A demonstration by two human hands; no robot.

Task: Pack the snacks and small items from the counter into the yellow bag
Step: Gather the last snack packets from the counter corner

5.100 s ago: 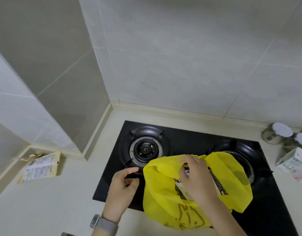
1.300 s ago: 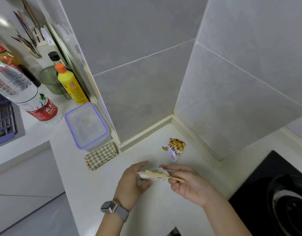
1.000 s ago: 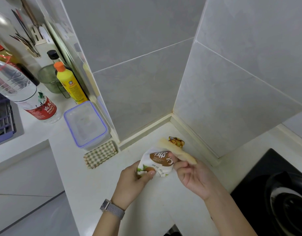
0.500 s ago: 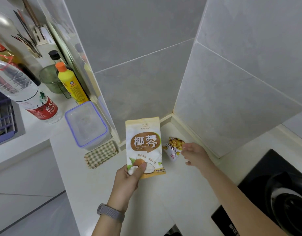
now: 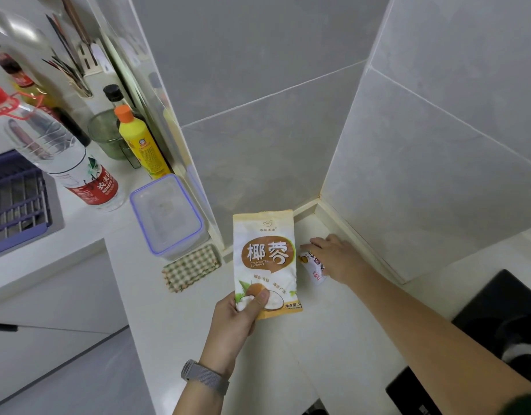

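Two hands, left (image 5: 232, 322) still gripping coconut packet (image 5: 265, 262), right (image 5: 337, 257) now clasping small snack packet (image 5: 313, 266).

One head-worn wide-angle view only, so nothing shared with a second camera. Looks forward and steeply down from above at a white counter (image 5: 174, 333) where it meets a tiled wall corner (image 5: 319, 196). Close enough for both forearms to enter from the bottom edge and for print on the desiccated coconut packet (image 5: 265, 259) to be read. Left edge takes in a water bottle (image 5: 63, 157); right edge clips a black stove (image 5: 497, 319). Straight lines bowed toward the borders.
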